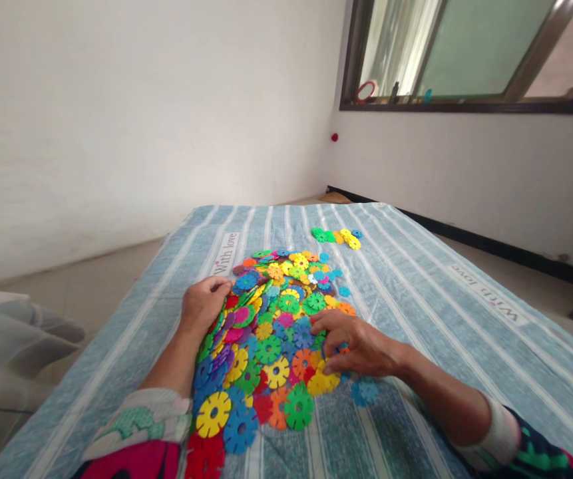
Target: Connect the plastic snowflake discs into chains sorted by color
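While the left hand rests against a heap of flat, notched, multicoloured plastic discs, its thumb and fingertips drawn together, whether it grips one cannot be told. The heap lies between the hands; the right hand is open, fingers bent over its near discs. Beyond both hands sits a small green, yellow, orange and blue disc group, on blue-and-white striped cloth.

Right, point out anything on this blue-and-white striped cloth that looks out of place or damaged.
Nothing looks clearly damaged. A small cluster of green, yellow, orange and blue notched discs lies apart, beyond the big multicoloured disc pile, perhaps deliberately.
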Demonstrator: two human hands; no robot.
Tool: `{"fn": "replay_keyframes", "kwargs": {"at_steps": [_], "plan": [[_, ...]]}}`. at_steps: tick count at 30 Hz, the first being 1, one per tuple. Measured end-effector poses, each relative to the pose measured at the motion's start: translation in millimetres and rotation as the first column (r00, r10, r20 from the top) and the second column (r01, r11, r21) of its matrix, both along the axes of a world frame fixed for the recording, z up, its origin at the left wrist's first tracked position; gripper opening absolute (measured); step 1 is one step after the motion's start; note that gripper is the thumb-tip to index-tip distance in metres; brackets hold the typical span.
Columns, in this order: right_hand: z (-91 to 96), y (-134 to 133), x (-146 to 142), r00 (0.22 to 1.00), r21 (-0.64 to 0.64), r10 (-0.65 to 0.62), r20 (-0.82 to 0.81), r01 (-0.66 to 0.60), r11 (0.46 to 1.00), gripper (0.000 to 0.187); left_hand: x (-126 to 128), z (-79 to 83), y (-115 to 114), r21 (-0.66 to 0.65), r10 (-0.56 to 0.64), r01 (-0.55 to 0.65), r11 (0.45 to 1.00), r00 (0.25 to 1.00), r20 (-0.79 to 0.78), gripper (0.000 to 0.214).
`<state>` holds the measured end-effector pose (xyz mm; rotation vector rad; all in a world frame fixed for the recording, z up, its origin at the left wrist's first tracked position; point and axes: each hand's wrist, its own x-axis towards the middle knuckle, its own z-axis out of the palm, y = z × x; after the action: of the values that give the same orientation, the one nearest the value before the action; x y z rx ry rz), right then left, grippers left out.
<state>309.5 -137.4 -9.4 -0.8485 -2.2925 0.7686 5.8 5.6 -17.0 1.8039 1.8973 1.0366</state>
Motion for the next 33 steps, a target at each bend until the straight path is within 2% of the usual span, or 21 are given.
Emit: {"fn": "replay_keyframes", "kwargs": {"at_steps": [8, 11, 13, 15, 16, 18, 20, 22, 24, 27, 33], "plan": [[3.3, 2, 1, 0.972, -0.136, -0.150, -0.183, 0.126, 0.983, 0.024, 0, 0.9, -1, 0.019, 0.002, -0.002, 1.000, 1.000, -0.001, 0.029], [5.5, 8, 9, 0.942, -0.170, -0.255, -0.219, 0.220, 0.960, 0.021, 0, 1.9, 0, 0.004, 0.005, -0.005, 1.000, 1.000, -0.013, 0.029], [5.9, 18, 21, 0.905, -0.178, -0.361, -0.227, 0.326, 0.928, 0.021, -1, 2.4, 1, -0.002, 0.009, -0.009, 1.000, 1.000, -0.025, 0.029], [4.6, 33, 39, 0.822, -0.178, -0.524, -0.225, 0.494, 0.851, 0.023, -2, 2.9, 2, -0.002, 0.013, -0.013, 1.000, 1.000, -0.029, 0.027], [3.4, 42, 49, 0.751, -0.176, -0.624, -0.217, 0.599, 0.782, 0.023, -3, 3.4, 2, -0.004, 0.017, -0.018, 1.000, 0.999, -0.029, 0.027], [0.0, 64, 71, 0.558, -0.158, -0.808, -0.186, 0.795, 0.586, 0.024, -3, 4.9, 2, -0.023, 0.026, -0.027, 0.999, 0.999, -0.037, 0.028], [-4.4, 87, 92, 0.362, -0.105, -0.925, -0.114, 0.921, 0.374, 0.024, -3, 7.1, 2, -0.043, 0.035, -0.037, 0.998, 0.998, -0.046, 0.030], [-9.0, 110, 108, 0.278, -0.083, -0.957, -0.079, 0.955, 0.284, 0.024, -3, 9.1, 2, -0.055, 0.043, -0.046, 0.997, 0.998, -0.049, 0.030], [-13.6, 132, 120, 0.244, -0.074, -0.968, -0.056, 0.966, 0.248, 0.025, -4, 10.1, 2, -0.060, 0.049, -0.052, 0.997, 0.998, -0.047, 0.030], [-20.2, 162, 130, 0.224, -0.059, -0.974, -0.031, 0.973, 0.225, 0.027, -5, 9.8, 3, -0.066, 0.057, -0.060, 0.996, 0.997, -0.043, 0.030], [-31.8, 197, 137, 0.243, -0.015, -0.970, 0.017, 0.970, 0.243, 0.026, -3, 12.3, 2, -0.055, 0.087, -0.088, 0.995, 0.996, -0.008, 0.026]]}}
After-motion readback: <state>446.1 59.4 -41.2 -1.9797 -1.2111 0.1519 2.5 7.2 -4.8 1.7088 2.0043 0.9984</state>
